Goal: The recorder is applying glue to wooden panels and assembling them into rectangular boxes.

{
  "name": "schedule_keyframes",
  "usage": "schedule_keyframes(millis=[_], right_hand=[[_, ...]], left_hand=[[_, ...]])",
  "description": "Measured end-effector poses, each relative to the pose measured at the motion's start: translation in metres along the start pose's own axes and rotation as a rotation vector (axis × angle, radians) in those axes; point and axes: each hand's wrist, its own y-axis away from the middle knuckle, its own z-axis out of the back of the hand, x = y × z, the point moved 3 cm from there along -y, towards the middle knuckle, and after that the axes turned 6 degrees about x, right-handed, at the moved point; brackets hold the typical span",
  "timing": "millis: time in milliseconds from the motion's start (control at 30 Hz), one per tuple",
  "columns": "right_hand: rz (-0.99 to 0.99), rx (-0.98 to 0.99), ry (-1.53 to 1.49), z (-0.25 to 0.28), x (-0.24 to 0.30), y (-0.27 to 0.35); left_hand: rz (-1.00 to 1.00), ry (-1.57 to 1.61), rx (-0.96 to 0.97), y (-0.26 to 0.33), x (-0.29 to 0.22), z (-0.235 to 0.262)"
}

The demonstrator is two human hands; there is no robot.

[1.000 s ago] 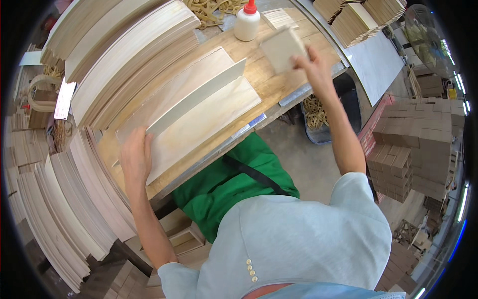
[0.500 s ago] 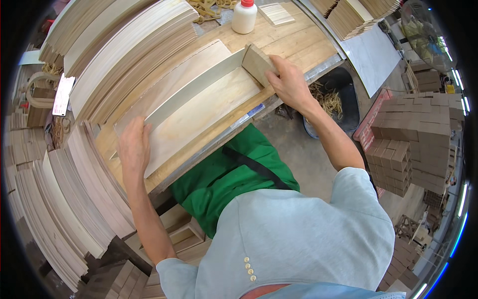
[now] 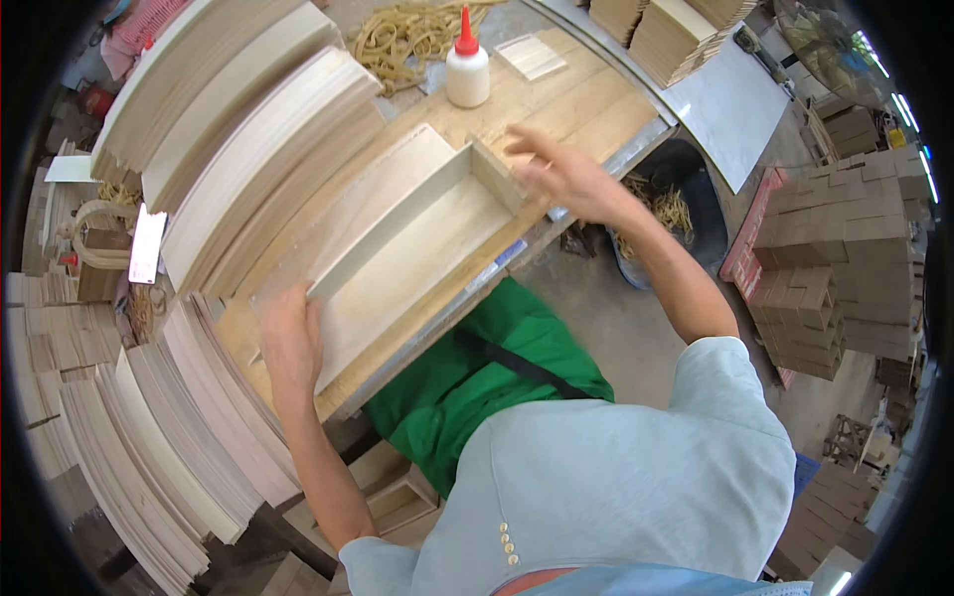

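A long, thin wooden board (image 3: 383, 223) stands on edge along a pale flat panel (image 3: 422, 260) on the workbench. At its far right end, a short wooden end board (image 3: 494, 177) meets it at a corner. My left hand (image 3: 291, 336) is closed around the long board's near left end; the fingertips are partly hidden. Beside the short end board, my right hand (image 3: 566, 181) is raised with its fingers apart, blurred by motion. It appears to hold nothing. Another thin pale sheet (image 3: 402, 164) lies behind the long board.
Tall stacks of thin boards (image 3: 268, 149) line the bench's left side. A white glue bottle with a red cap (image 3: 467, 74) stands at the back, near tan bands (image 3: 407, 40). A black tub (image 3: 701, 214) sits right of the bench, before stacked wooden blocks (image 3: 835, 228).
My right hand has let go of the short end board, and its fingers have spread. My left hand stays at the long board's end. The whole view has shifted slightly.
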Motion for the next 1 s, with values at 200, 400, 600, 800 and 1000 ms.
schedule_keyframes(millis=[200,400,600,800,1000], right_hand=[[0.159,-0.002,0.612,0.084,-0.080,-0.121],[-0.198,0.488,1.145,0.088,-0.100,-0.191],[-0.190,0.544,1.087,0.093,-0.106,-0.193],[0.172,0.004,0.605,0.131,-0.068,-0.103],[0.406,0.051,0.482,0.055,0.095,0.027]], left_hand=[[0.056,0.066,0.023,-0.001,-0.012,0.017],[0.058,0.010,-0.145,0.022,-0.024,0.047],[0.121,0.168,-0.200,0.053,-0.023,0.041],[0.011,0.451,-0.304,0.053,-0.072,0.020],[-0.187,1.079,-0.140,0.019,-0.152,0.011]])
